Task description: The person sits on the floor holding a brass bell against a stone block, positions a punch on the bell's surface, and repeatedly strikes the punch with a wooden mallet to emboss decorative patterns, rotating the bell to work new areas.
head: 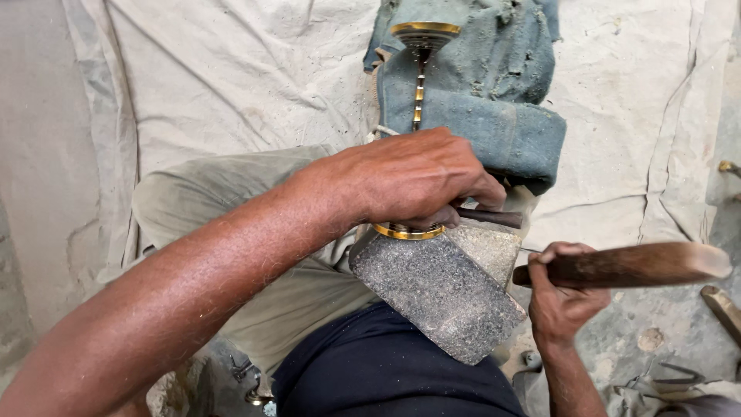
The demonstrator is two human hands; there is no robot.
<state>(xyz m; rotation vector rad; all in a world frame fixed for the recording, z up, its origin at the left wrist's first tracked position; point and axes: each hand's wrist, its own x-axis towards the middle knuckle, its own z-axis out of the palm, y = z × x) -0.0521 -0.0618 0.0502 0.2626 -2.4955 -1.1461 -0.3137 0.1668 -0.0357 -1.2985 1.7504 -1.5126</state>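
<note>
Canvas, pale and creased, covers the floor [231,69] right across the view, dusted with grit, and it runs open to the left and top left. Over on the right edge, bare gritty ground shows, with a tool end [724,309] and scraps lying there. Up top, a folded blue-grey cloth [494,100] sits on the sheet. Below it comes the person's bent leg in khaki, and on it rests a grey stone block [440,289], slanted, its lower corner pointing down to the right. A brass stem [418,77] with a round top lies along the cloth, its ringed base at the block's upper edge. The left hand [417,181] is clamped over that base, fingers curled tight, a dark rod [494,218] poking out to the right beneath them. The right hand [559,297] is closed around a wooden handle [633,265], held just right of the block, not touching it.
</note>
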